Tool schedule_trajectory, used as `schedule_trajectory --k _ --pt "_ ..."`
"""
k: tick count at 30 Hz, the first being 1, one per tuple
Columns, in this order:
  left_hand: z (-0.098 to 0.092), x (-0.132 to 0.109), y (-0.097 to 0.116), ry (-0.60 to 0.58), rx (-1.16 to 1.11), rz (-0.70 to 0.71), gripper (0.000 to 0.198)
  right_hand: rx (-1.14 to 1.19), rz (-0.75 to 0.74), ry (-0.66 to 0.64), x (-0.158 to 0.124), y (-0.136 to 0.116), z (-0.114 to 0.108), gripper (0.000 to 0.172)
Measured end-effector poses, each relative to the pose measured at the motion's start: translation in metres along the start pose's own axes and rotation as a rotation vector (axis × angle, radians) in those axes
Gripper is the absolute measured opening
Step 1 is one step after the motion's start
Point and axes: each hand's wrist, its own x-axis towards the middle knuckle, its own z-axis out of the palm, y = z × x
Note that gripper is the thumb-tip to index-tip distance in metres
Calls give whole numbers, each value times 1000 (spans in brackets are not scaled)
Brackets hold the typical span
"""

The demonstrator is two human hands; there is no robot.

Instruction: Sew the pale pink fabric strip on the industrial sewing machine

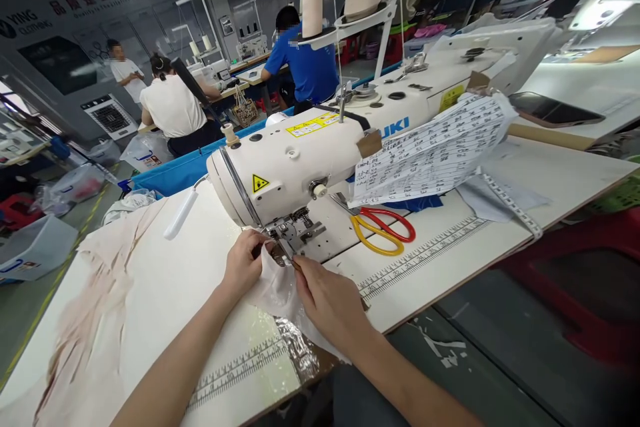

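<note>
A white Juki sewing machine (305, 153) stands on the white worktable (165, 280). A small piece of white fabric (280, 290) lies under its presser foot (286, 248). My left hand (246, 260) pinches the fabric's left edge just beside the foot, fingers closed. On the fabric's right side my right hand (327, 297) presses down, its fingers together and pointing at the foot.
Red and yellow scissors (383, 230) lie right of the needle. A printed paper sheet (435, 150) hangs from the machine. Pale pink fabric (95, 307) is piled at the table's left. A phone (553, 110) lies at the back right. Other people sit at machines behind.
</note>
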Motion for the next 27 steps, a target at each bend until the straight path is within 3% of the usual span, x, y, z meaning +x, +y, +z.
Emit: schedule_trajectory --k 4,11,17,22,27 --pt "2 1 1 5 104 32 12 -13 -2 -2 -1 1 3 29" --pt "0 3 -2 59 82 104 17 -29 26 -19 0 -2 -1 24" --pt "-1 3 -2 71 175 312 16 -66 27 -30 2 -5 0 23" --pt "-7 2 0 -56 255 468 30 -73 45 -24 -7 -6 -2 27" --pt "-19 -3 12 -219 312 444 37 151 26 53 -57 0 -11 22"
